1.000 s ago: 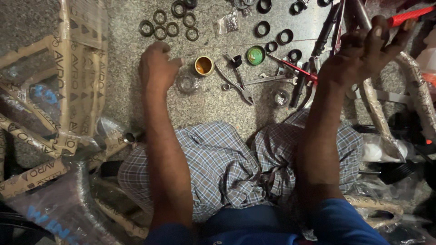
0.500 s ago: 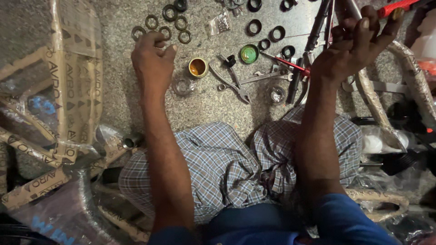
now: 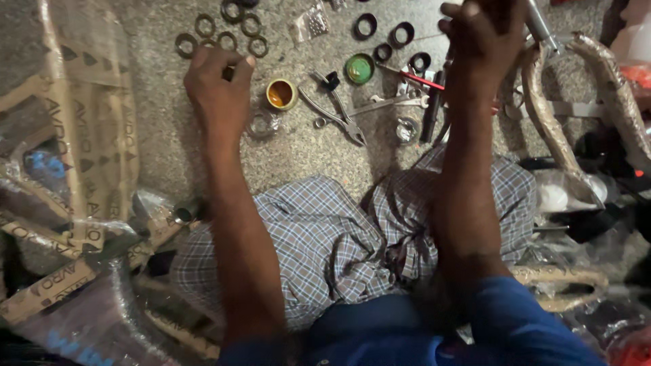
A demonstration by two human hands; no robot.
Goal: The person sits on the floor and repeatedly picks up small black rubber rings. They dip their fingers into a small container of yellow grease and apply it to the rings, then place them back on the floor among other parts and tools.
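Checked cloth (image 3: pixel 319 251) over my crossed legs fills the space below both hands, and wrapped frame tubes (image 3: pixel 549 129) curve down just right of my right arm. My left hand (image 3: pixel 218 88) is down on the gritty floor (image 3: pixel 163 135), fingers curled around a small dark ring (image 3: pixel 230 70) at its tip; I cannot tell how firmly it is pinched. More metal rings (image 3: pixel 224 30) lie scattered just beyond that hand. My right hand (image 3: pixel 483 34) is raised well apart from it, closed around a slim metal rod (image 3: pixel 540 27) that sticks out up and to the right. Between the hands lie pliers (image 3: pixel 336 115), a spanner (image 3: pixel 390 105), a small yellow-rimmed tin (image 3: pixel 281 93) just right of my left hand, and a green cap (image 3: pixel 359 68).
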